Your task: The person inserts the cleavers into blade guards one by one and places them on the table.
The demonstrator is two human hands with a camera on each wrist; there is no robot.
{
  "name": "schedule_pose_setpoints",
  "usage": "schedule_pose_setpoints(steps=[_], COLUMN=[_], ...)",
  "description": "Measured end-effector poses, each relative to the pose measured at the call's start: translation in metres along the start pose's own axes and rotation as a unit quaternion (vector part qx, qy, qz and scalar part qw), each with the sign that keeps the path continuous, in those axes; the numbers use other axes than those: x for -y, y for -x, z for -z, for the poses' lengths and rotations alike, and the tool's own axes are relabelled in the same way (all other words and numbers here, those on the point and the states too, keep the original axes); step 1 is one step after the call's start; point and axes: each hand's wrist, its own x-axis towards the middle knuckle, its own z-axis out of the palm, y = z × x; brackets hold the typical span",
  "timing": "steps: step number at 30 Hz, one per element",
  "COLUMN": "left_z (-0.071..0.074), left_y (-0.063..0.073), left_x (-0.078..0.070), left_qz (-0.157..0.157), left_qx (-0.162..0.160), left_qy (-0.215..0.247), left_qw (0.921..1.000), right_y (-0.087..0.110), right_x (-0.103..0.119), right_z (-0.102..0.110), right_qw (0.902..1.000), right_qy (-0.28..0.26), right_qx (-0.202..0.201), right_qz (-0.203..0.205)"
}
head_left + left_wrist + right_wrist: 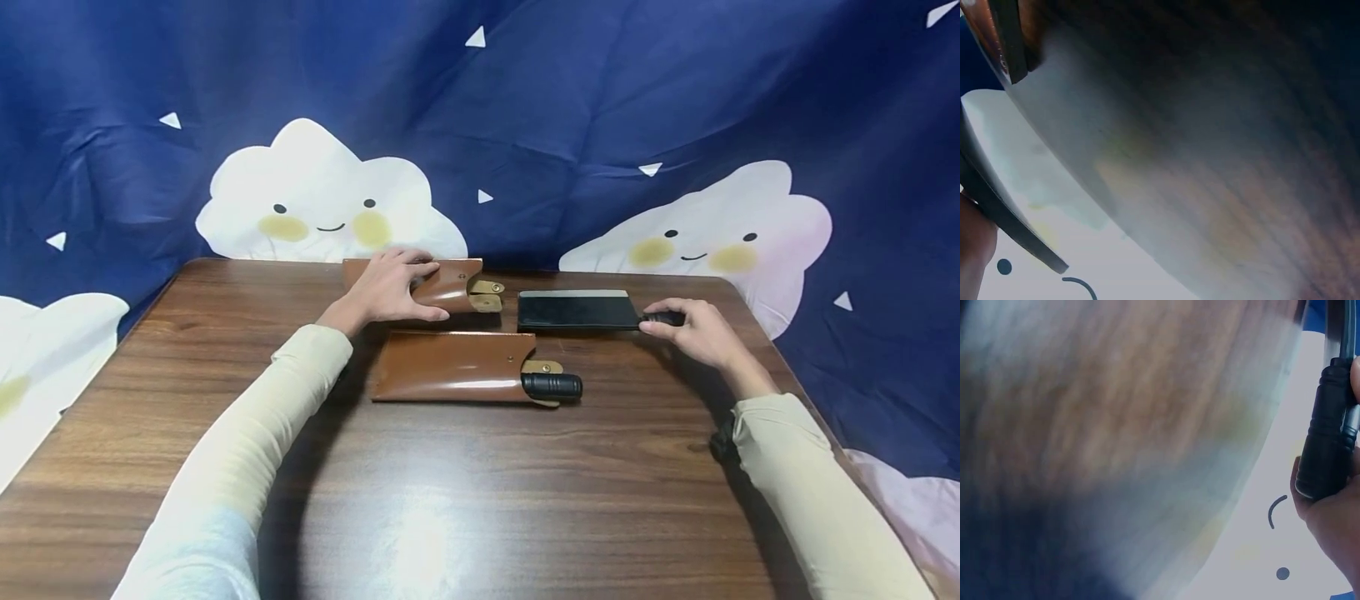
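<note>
Over the far brown leather sheath (450, 287), my left hand (390, 287) grips its body, fingers over the top and thumb at the near side. That sheath's mouth and tan snap strap face right. My right hand (697, 329) holds a cleaver by its black handle (1325, 434), thumb and fingers around it. The cleaver's wide dark blade (577, 310) points left toward the sheath's mouth, a short gap apart, with its pale edge on the far side. Nearer me lies a second brown sheath (450, 367), a black handle (552, 385) sticking out of its right end.
Everything is on a brown wood-grain table (525, 492). Behind it hangs a blue curtain (525, 100) with white clouds and triangles. The near sheath lies between my forearms, just in front of the far one.
</note>
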Motion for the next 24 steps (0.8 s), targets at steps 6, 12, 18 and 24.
schedule_pose_setpoints(steps=[6, 12, 18, 24], left_z=[0.0, 0.002, 0.003, 0.001], left_y=[0.004, 0.003, 0.007, 0.015], left_x=[0.0, -0.001, -0.004, -0.005], left_qz=[-0.005, -0.008, -0.016, -0.018], left_qx=[-0.007, -0.009, -0.01, -0.012], left_qy=[-0.005, -0.013, -0.011, -0.006], left_qw=[0.9999, 0.9998, 0.9998, 0.9997], right_y=[0.0, 0.0, 0.003, 0.008], right_x=[0.005, 0.009, 0.016, 0.032], right_z=[0.002, 0.003, 0.003, 0.003], right_qw=[0.9997, 0.9987, 0.9975, 0.9977], right_qy=[-0.004, -0.007, -0.009, -0.028], right_qx=[-0.022, -0.05, -0.069, -0.059], right_qz=[0.009, 0.006, 0.01, 0.019])
